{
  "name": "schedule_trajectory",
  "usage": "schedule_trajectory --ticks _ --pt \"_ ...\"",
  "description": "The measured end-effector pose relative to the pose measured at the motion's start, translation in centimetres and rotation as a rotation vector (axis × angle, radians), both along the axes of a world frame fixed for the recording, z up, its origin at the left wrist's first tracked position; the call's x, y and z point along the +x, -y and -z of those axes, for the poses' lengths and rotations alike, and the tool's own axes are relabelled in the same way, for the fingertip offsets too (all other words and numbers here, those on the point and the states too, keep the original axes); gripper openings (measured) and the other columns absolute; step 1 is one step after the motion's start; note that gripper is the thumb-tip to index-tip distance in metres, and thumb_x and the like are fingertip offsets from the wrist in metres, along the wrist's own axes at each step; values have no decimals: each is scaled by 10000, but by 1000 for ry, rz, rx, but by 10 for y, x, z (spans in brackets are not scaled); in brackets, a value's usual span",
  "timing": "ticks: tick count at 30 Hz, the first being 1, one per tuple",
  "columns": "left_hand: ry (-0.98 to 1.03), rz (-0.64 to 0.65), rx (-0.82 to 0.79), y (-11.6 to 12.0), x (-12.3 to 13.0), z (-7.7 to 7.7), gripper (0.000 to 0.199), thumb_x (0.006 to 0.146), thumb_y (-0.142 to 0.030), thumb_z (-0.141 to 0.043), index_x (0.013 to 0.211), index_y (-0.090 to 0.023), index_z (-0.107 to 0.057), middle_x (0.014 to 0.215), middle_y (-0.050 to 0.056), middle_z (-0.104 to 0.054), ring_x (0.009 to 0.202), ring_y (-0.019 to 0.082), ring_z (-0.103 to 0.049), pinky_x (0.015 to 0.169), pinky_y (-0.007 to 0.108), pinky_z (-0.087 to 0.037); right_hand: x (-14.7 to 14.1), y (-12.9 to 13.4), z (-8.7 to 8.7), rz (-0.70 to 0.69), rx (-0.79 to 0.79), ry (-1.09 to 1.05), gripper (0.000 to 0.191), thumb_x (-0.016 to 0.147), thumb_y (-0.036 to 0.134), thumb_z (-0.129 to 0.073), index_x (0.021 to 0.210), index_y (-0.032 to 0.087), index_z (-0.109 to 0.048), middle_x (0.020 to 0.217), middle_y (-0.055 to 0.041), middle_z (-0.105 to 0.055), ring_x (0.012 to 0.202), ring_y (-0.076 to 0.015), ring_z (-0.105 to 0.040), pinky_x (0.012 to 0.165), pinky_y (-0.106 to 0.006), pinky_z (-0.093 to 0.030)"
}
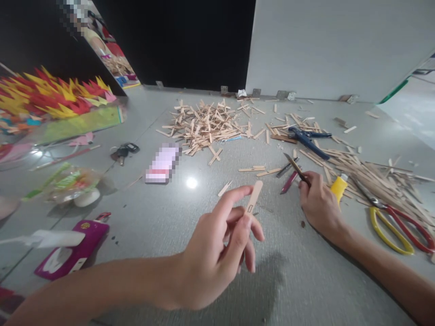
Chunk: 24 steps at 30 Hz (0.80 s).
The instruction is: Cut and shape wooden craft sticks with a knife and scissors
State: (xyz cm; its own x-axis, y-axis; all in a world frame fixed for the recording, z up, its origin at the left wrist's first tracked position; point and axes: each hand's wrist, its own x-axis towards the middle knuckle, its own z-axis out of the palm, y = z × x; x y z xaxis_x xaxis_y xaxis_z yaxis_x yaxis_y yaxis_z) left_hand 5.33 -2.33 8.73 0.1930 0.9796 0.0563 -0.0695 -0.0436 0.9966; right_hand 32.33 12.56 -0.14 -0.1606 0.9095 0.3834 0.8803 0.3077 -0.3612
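Observation:
My left hand is closed in a pinch, thumb and fingers on a flat wooden craft stick tilted upward. A small dark-edged rectangle, cut or drawn, shows on the stick. To the right, my right hand grips a slim knife, its blade pointing up and left, apart from the stick. Just beyond it, a maroon-handled tool lies on the floor. A yellow object with a pale tip is beside my right hand; part of it is hidden. Scissors with one yellow and one red handle lie further right.
Crossed stick pieces are heaped ahead, and long sticks spread to the right. A blue-handled hand tool lies among them. Leftward are a phone, keys, a magenta case and red-yellow paper points. Panels stand behind.

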Motion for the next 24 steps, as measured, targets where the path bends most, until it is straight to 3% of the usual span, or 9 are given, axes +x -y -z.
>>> schedule_trajectory --ticks 2,5,9,16,24 --pt "2 2 -7 0 0 -1 332 1169 -416 -420 1478 -296 -439 924 -14 -644 529 84 -661 464 176 -465 -1 1 0 -23 24 -2 357 1020 313 -409 1310 156 -545 995 -189 -764 914 -352 -743 784 -459 -548" --pt "-3 11 -8 -5 1 2 322 1166 -397 -405 1460 -268 -435 922 -11 -636 527 90 -664 461 184 -475 -1 3 0 -49 45 5 379 1035 290 -392 1356 159 -545 1046 -198 -776 991 -363 -752 839 -499 -565" --pt "-33 36 -31 -20 0 22 242 1157 -397 -394 1314 -225 -460 921 -4 -626 538 92 -664 459 185 -490 -1 3 -2 -23 40 -2 359 1018 238 -405 1338 173 -553 1106 -200 -759 1007 -354 -753 829 -486 -578" --pt "-155 243 -167 -45 -7 65 235 1133 -482 -424 1142 -249 -394 811 -48 -607 513 104 -653 421 170 -439 -3 4 -3 85 -37 19 337 1008 220 -389 1286 148 -565 857 -144 -721 753 -323 -697 740 -500 -567" --pt "-25 252 -179 -50 -7 74 288 1128 -522 -475 1103 -269 -339 855 -35 -676 564 116 -702 445 184 -474 -1 3 -2 -51 131 22 171 1004 230 -428 1087 207 -575 839 -88 -699 739 -267 -688 666 -364 -514"
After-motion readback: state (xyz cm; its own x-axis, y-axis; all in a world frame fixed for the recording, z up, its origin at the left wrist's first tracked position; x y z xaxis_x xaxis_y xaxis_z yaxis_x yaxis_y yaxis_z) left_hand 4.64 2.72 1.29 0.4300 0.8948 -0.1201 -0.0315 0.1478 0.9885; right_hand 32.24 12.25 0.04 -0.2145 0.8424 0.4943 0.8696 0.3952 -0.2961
